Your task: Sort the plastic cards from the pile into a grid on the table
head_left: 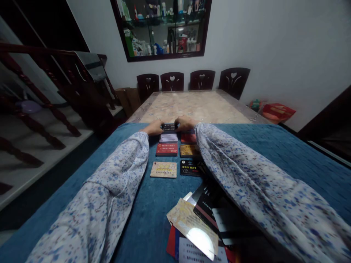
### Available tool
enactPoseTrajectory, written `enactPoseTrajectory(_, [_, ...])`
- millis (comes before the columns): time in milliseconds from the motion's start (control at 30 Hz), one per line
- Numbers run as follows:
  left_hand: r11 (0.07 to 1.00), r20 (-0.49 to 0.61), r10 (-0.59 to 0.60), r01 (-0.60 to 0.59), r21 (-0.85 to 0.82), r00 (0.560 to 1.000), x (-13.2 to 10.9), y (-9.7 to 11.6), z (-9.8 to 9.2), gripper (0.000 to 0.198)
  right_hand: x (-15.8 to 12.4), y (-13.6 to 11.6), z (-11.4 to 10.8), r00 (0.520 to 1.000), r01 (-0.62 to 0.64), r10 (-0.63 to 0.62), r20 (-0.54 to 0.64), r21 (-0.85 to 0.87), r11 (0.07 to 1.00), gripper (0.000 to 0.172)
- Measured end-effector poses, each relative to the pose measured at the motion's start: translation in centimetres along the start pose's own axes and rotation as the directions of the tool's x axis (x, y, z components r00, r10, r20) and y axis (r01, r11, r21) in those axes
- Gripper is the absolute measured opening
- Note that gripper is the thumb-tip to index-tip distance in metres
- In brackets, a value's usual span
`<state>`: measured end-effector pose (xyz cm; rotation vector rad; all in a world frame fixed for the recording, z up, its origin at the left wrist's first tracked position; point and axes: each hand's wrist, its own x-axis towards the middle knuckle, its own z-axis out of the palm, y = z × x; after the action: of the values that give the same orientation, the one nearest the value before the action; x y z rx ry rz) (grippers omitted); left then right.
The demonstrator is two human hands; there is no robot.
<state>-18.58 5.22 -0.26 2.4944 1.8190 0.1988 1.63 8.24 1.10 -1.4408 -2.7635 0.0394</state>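
Note:
At the far edge of the blue cloth, my left hand (154, 127) and my right hand (185, 123) hold the two short ends of a black card (169, 127), fingers curled in at its sides. Whether it is one card or a small stack I cannot tell. Just nearer lie a pale lilac card stack (168, 138) and a red card (188, 137), partly behind my right sleeve. Closer still are a red card stack (166, 149), a gold card stack (188, 150), a beige card (163, 170) and a black VIP card (189, 167).
A loose, overlapping heap of cards, with a gold card (193, 223) on top, lies near me, partly under my right forearm. The blue cloth (137, 219) covers the near part of a marble-patterned table (192, 104). Dark chairs (172, 81) stand beyond it.

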Motion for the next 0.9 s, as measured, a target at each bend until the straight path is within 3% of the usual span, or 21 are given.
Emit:
enactPoseTrajectory(233, [0.999, 0.024, 0.015, -0.014, -0.045, 1.0, 0.3, -0.7, 0.4, 0.04, 0.2, 0.0, 0.5, 1.0, 0.006, -0.006, 0.015, 0.023, 1.0, 0.035])
enactPoseTrajectory(900, [0.997, 0.026, 0.008, -0.006, -0.075, 1.0, 0.9, -0.9, 1.1, 0.041, -0.9, -0.5, 0.4, 1.0, -0.014, 0.014, 0.016, -0.008, 1.0, 0.038])
